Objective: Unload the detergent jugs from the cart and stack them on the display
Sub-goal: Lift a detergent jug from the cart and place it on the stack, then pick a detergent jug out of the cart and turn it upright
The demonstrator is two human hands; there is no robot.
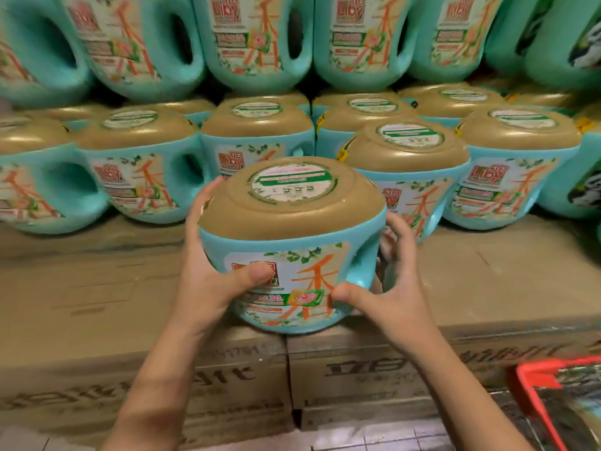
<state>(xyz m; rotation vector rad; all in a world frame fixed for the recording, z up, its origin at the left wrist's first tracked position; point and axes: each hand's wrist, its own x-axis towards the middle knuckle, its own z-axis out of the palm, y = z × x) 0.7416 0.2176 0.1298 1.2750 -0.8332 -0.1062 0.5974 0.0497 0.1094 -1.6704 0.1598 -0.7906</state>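
Detergent jug [292, 237] is displaying teal body, gold cap, leaf-patterned label, orange lettering; cart rim [533, 374] is showing red.

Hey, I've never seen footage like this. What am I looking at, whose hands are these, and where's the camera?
There is no machine here: this is one picture from a wide-angle camera worn on a person's head, looking forward and down, so the two bare arms at the bottom are the wearer's own. The left hand and right hand grip a teal detergent jug with a gold cap, one on each side, thumbs on its front label. It is at the front edge of a platform of cardboard cartons; whether it is fully set down is hard to tell. Behind it stand rows of matching jugs, with another tier stacked above them. At the bottom right is the corner of a red cart.
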